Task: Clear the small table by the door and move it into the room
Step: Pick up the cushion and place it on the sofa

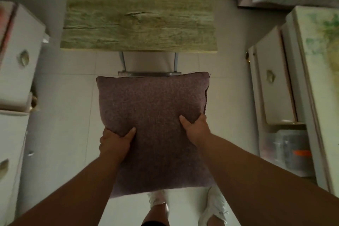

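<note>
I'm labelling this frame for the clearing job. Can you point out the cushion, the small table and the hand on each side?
cushion [152, 115]: head view, middle of its front face.
small table [139, 24]: head view, bare wooden top.
left hand [115, 141]: head view, back of hand.
right hand [197, 130]: head view, back of hand.

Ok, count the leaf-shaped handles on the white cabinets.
3: two on the left cabinets, upper and lower, one on the right cabinet. More may lie out of view.

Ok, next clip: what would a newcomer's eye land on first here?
The purple cushion fills the centre, held off the floor by the left hand and the right hand, each gripping a side. Just beyond it stands the small table with its greenish wood-grain top, flanked by white cabinets.
</note>
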